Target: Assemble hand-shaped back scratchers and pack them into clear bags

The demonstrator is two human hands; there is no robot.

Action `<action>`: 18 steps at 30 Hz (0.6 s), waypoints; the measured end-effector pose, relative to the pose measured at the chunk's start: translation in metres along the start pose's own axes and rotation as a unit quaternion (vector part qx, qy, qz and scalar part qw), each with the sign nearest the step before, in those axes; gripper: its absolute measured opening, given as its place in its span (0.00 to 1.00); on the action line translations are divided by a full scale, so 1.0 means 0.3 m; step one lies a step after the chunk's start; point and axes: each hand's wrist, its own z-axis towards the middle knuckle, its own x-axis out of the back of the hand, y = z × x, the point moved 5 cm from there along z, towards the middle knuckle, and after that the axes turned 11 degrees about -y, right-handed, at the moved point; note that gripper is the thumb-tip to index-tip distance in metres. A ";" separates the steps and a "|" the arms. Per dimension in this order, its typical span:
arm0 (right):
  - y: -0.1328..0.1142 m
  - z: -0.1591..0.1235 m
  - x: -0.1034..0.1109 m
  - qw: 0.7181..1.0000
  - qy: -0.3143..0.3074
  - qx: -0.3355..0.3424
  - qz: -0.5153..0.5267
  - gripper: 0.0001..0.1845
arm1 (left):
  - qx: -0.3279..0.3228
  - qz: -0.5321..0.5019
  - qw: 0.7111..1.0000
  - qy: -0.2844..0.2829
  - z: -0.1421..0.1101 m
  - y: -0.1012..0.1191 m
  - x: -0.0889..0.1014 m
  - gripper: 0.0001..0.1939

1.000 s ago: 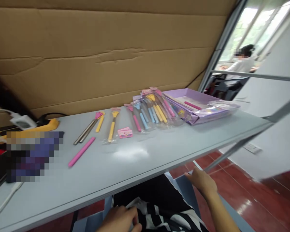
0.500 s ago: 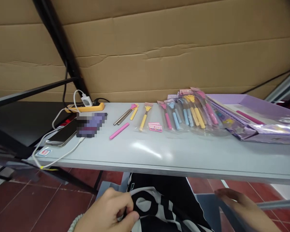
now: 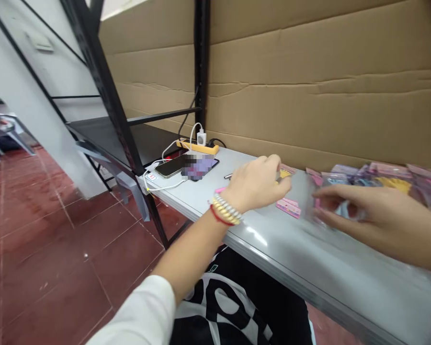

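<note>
My left hand (image 3: 256,184), palm down with fingers curled, is over the loose pieces and next to a bagged yellow hand-shaped back scratcher (image 3: 286,171). Its fingertips are hidden, so I cannot make out what they grip. A metal rod end (image 3: 228,176) and a bit of pink tube (image 3: 220,190) stick out beside it. Slightly blurred, my right hand (image 3: 373,215) hovers at the bagged back scratchers (image 3: 395,179), thumb and fingers apart in a curve. Pink printed cards (image 3: 289,207) lie between my hands.
Phones (image 3: 170,166) with white cables and a yellow power strip (image 3: 201,146) occupy the left end of the grey table (image 3: 197,194). A black shelf frame (image 3: 109,91) stands beyond that end. Cardboard (image 3: 309,96) walls the back.
Both hands have risen from my lap to above the table. The view has turned left, showing more floor and shelving, and the purple tray is out of sight.
</note>
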 end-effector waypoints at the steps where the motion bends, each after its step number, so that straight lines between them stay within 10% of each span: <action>1: -0.030 0.067 -0.008 0.999 0.006 0.034 0.005 0.34 | 0.022 0.006 1.000 -0.001 0.037 0.004 -0.007 0.14; 11: 0.020 0.122 -0.263 0.997 0.040 0.062 -0.004 0.22 | 0.127 -0.035 0.991 0.032 -0.142 0.075 -0.251 0.15; 18: 0.063 0.155 -0.291 0.998 0.008 0.055 0.040 0.23 | 0.112 0.024 0.991 0.065 -0.203 0.070 -0.256 0.18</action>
